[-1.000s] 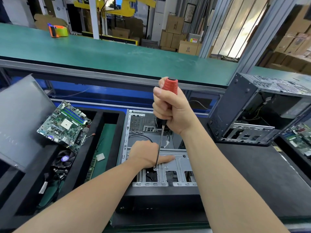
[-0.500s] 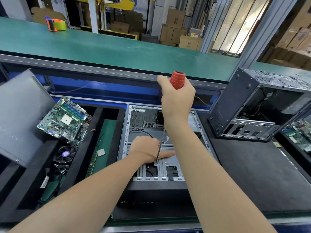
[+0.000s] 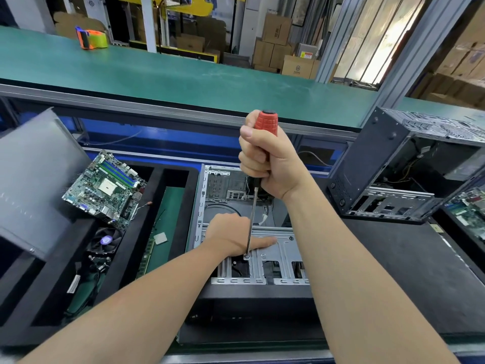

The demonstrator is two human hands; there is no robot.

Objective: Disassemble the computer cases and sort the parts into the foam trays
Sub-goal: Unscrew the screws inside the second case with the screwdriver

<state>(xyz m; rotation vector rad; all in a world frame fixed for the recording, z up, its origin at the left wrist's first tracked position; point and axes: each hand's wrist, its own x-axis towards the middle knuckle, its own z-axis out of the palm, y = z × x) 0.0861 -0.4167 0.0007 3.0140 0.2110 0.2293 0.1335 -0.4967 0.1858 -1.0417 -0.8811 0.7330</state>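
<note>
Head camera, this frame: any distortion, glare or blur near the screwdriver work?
Head view: wide-angle bending bows the conveyor rail and stretches the forearms at the bottom edge; the window at upper right is blown out; the screwdriver, the right hand gripping it and the left hand on the computer case are sharp and evenly lit.

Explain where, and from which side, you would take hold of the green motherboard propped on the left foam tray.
Probably pinch the motherboard by its bare rim at the lower right edge, which seems to stand clear above the foam tray. Come from the right and above: the board lies tilted, its left side sits close to the grey panel, and its face is crowded with slots and a socket.
</note>
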